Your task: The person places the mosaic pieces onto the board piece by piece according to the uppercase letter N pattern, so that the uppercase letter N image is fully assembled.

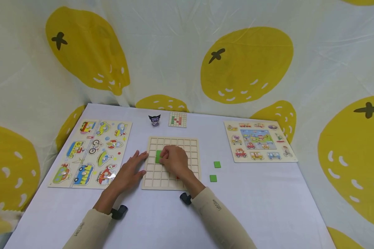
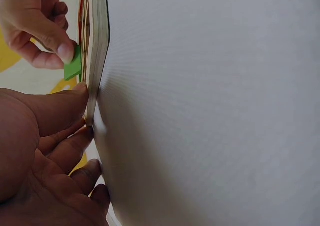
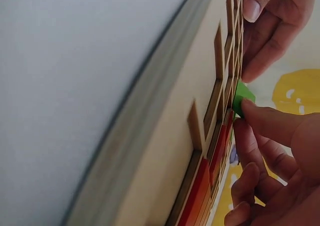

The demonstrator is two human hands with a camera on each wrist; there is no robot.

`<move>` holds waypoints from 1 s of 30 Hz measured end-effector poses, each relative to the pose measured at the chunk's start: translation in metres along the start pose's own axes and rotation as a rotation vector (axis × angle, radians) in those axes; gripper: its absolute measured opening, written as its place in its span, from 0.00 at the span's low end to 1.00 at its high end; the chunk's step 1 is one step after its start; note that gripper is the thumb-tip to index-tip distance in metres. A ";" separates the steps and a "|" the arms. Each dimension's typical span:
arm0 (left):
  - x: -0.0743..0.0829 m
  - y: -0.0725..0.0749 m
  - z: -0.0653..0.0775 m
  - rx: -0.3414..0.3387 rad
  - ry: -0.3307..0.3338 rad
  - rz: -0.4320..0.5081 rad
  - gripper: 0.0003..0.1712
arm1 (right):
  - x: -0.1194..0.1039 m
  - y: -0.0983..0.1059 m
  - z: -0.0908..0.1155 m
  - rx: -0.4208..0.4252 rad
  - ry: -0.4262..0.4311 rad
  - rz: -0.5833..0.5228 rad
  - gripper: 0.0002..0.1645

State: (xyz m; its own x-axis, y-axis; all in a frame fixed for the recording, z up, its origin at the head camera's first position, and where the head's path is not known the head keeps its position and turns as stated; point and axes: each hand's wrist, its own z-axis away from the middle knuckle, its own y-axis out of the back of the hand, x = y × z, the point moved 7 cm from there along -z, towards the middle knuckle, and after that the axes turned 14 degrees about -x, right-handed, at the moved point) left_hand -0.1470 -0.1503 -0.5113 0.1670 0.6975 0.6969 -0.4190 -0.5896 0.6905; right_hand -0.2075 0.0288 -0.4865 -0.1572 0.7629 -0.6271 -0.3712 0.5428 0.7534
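Observation:
A square wooden grid board (image 1: 153,183) lies mid-table. My right hand (image 1: 175,160) is over it, pinching a green square tile (image 3: 244,98) between thumb and fingers; in the right wrist view the tile is tilted at the grid. Just left of those fingertips, green (image 1: 158,155) shows on the board. Red tiles (image 3: 197,196) sit in the grid's cells, mostly hidden under my right hand and wrist in the head view. With fingers extended, my left hand (image 1: 129,174) touches the board's left edge; its thumb and fingertips meet that edge in the left wrist view.
Two loose green tiles, one farther back (image 1: 217,164) and one nearer (image 1: 213,178), lie right of the board. Behind it are a small dark figurine (image 1: 154,120) and a pattern card (image 1: 177,119). Picture puzzles lie at left (image 1: 93,136) and right (image 1: 260,140).

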 end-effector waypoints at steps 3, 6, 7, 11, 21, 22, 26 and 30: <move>0.000 0.000 0.000 0.000 0.010 -0.004 0.41 | -0.001 -0.001 -0.001 0.000 -0.003 0.029 0.10; -0.001 0.000 0.000 0.001 0.016 0.000 0.41 | -0.001 -0.002 -0.003 -0.001 -0.006 0.056 0.09; -0.001 0.000 0.000 0.002 0.016 0.002 0.41 | -0.001 -0.002 -0.003 -0.004 -0.008 0.061 0.09; -0.002 -0.001 -0.001 -0.001 0.013 0.014 0.41 | 0.000 -0.004 -0.004 -0.023 -0.021 0.049 0.08; -0.002 -0.001 -0.001 -0.003 0.019 -0.001 0.41 | 0.008 0.008 0.011 -0.026 0.026 -0.082 0.07; -0.002 -0.001 -0.001 -0.002 0.020 -0.004 0.40 | 0.009 0.010 0.014 -0.022 0.028 -0.099 0.08; -0.001 -0.001 0.000 -0.002 0.020 -0.006 0.41 | 0.018 0.020 0.027 -0.012 0.010 -0.163 0.10; 0.000 -0.001 0.000 -0.004 0.022 -0.005 0.41 | 0.029 0.032 0.043 0.011 -0.025 -0.211 0.11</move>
State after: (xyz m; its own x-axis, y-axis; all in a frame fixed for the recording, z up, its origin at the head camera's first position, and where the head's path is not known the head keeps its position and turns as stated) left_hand -0.1467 -0.1496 -0.5118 0.1494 0.7090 0.6892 -0.4219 -0.5847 0.6929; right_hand -0.1843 0.0837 -0.4724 -0.0547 0.6405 -0.7660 -0.3836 0.6948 0.6084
